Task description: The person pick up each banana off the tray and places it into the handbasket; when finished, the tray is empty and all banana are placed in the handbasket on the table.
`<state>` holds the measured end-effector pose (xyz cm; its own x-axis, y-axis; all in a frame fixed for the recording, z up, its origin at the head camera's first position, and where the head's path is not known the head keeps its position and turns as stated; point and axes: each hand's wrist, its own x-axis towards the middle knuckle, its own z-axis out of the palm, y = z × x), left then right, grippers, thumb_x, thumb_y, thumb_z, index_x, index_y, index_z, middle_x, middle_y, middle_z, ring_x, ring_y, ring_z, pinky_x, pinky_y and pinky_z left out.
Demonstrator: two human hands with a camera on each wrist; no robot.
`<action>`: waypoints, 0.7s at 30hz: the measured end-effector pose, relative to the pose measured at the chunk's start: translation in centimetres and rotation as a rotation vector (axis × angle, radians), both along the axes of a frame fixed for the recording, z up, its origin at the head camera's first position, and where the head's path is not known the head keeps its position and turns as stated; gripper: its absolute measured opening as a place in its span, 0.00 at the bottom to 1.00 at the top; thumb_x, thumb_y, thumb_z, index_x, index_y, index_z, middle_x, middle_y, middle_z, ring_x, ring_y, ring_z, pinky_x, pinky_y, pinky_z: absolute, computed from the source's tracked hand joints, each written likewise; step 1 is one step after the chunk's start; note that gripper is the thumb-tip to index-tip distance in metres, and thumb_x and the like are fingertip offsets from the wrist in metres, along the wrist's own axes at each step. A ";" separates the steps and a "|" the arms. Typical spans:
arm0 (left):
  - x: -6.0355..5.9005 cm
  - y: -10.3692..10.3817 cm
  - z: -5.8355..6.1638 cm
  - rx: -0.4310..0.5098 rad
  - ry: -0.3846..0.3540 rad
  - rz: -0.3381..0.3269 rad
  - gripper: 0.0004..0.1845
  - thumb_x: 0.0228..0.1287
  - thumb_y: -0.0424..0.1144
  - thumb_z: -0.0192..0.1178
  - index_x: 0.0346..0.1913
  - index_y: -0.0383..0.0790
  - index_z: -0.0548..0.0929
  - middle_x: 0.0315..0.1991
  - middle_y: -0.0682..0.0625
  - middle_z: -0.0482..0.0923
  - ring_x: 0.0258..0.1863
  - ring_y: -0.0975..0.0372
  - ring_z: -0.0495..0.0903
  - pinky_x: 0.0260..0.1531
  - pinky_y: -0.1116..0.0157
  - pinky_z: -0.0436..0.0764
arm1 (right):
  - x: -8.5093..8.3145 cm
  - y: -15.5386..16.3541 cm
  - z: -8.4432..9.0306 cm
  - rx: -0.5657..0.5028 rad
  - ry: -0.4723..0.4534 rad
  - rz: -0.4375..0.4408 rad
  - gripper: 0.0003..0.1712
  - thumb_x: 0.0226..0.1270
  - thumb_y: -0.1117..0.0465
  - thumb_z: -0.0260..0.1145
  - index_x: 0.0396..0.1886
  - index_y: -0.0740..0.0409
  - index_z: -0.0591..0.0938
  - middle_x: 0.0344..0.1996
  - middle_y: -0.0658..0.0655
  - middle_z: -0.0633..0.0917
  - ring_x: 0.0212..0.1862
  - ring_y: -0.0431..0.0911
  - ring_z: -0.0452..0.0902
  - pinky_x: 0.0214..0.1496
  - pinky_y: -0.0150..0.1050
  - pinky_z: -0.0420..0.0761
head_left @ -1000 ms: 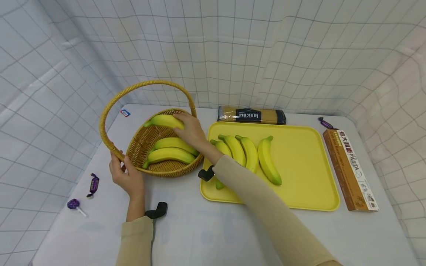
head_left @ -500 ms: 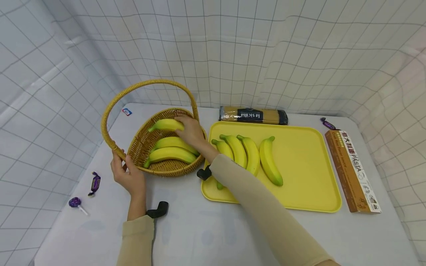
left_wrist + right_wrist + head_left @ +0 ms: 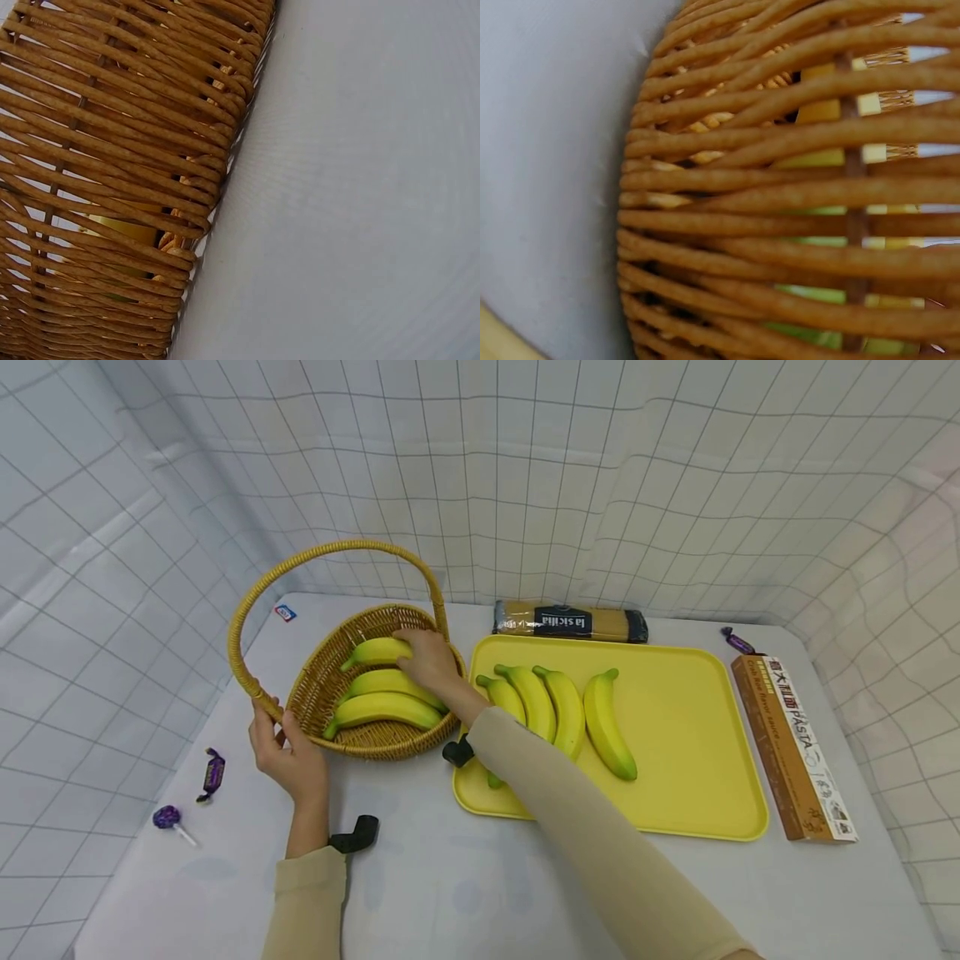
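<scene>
A wicker basket [image 3: 390,748] with a tall arched handle stands at the left of the table; two bananas [image 3: 386,708] lie side by side in its front part. Behind them my right hand [image 3: 433,665] grips another banana [image 3: 377,652] by its right end, down inside the basket. My left hand [image 3: 288,756] holds the basket's rim at the foot of the handle, thumb on the near side. Both wrist views are filled by woven basket wall [image 3: 112,150], with yellow and green bits of banana showing through the gaps of the wall [image 3: 780,187] in the right wrist view.
A yellow tray [image 3: 690,743] to the right holds several bananas [image 3: 611,725], partly under my right sleeve. Behind it lies a pasta packet [image 3: 570,622]; a pasta box [image 3: 793,747] lies along its right side. Wrapped candies [image 3: 213,775] and a lollipop [image 3: 167,817] lie at the left.
My right hand has lowered the banana into the basket, toward the two lying there. The left hand keeps its hold on the rim.
</scene>
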<state>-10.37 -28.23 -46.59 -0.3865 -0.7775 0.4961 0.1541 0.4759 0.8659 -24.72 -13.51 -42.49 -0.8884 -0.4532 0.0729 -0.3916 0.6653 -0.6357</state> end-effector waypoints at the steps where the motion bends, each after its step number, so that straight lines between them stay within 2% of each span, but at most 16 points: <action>1: 0.0 0.0 0.0 0.002 0.002 -0.004 0.25 0.70 0.29 0.52 0.68 0.44 0.73 0.54 0.39 0.78 0.56 0.60 0.76 0.45 0.73 0.73 | 0.0 0.0 0.0 0.008 -0.002 -0.001 0.25 0.69 0.60 0.63 0.66 0.50 0.77 0.61 0.51 0.81 0.55 0.48 0.80 0.51 0.39 0.79; 8: 0.1 0.2 0.3 0.004 0.009 -0.014 0.25 0.70 0.28 0.52 0.68 0.41 0.73 0.54 0.37 0.78 0.56 0.55 0.76 0.46 0.73 0.73 | 0.0 -0.1 -0.1 0.048 -0.009 0.001 0.24 0.68 0.60 0.65 0.64 0.49 0.78 0.60 0.50 0.81 0.59 0.47 0.78 0.57 0.39 0.78; 13: 0.7 1.5 2.1 -0.013 0.022 -0.018 0.23 0.71 0.29 0.51 0.67 0.36 0.73 0.53 0.32 0.76 0.56 0.49 0.75 0.45 0.75 0.72 | -0.1 -0.3 -0.3 0.058 -0.013 -0.001 0.24 0.68 0.59 0.65 0.64 0.49 0.78 0.60 0.50 0.81 0.58 0.47 0.78 0.57 0.39 0.78; 17: 1.0 2.1 3.1 -0.011 0.022 -0.014 0.23 0.70 0.29 0.51 0.67 0.34 0.73 0.52 0.32 0.76 0.55 0.52 0.76 0.44 0.76 0.72 | -0.2 -0.4 -0.3 0.072 -0.021 -0.011 0.25 0.68 0.58 0.65 0.65 0.49 0.77 0.61 0.50 0.81 0.59 0.47 0.78 0.57 0.39 0.78; 21: 1.1 2.2 3.2 -0.007 0.015 -0.010 0.23 0.71 0.30 0.51 0.67 0.34 0.73 0.52 0.32 0.76 0.55 0.55 0.76 0.45 0.76 0.72 | -0.2 -0.4 -0.4 0.083 -0.007 -0.012 0.25 0.68 0.58 0.65 0.65 0.49 0.77 0.61 0.50 0.81 0.59 0.47 0.78 0.58 0.39 0.77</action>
